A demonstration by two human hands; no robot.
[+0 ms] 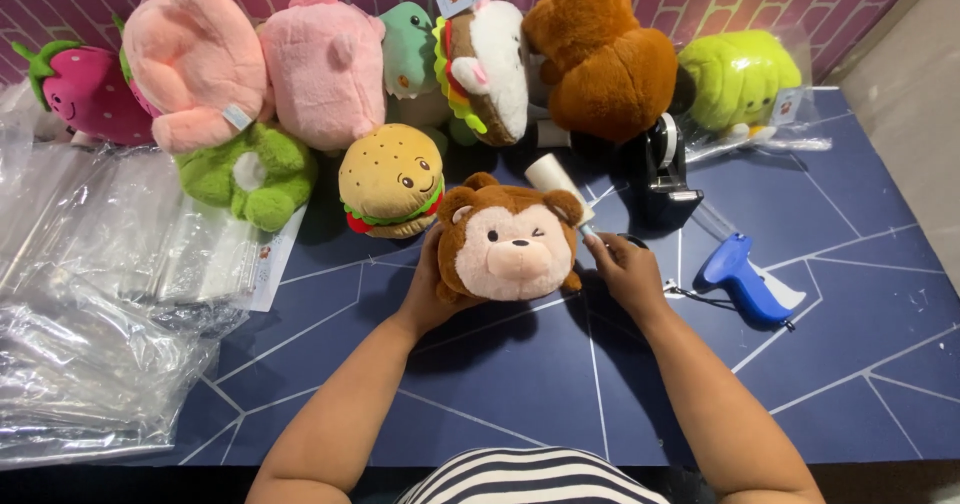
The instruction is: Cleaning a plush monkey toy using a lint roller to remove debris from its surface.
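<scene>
A person in a striped top sits at a dark blue surface (560, 404) marked with thin pale lines, seen from above.

At the far left of the frame lies a heap of clear plastic bags (90, 294). Above it, along a pink brick-patterned wall, runs a row of plush toys: a red strawberry (85, 92), a large pale pink plush (190, 54), a second pink plush (322, 64), and below them a green plush (250, 174). Just right of the green one sits a burger-shaped plush (392, 179) with a smiling face.

In the centre of the frame, the left hand (428, 289) is curled around the left side of a brown monkey plush (510, 242), holding it against the surface. The monkey's pale face is turned up toward the camera, one eye winking.

The right hand (625, 269) is at the monkey's right side, fingers bent and close together near a small dark object; I cannot tell whether it grips anything.

Behind the monkey, in the upper middle, stand a teal plush (408, 49), a white and brown plush (495, 64) with a paper tag, and a big brown plush (605, 59). A white roll (555, 179) lies just above the monkey. To the right is a black tape dispenser (665, 174), and above it a lime green plush (738, 79) in a clear bag. At centre right a blue tagging gun (740, 279) lies on the surface, near the right hand.
</scene>
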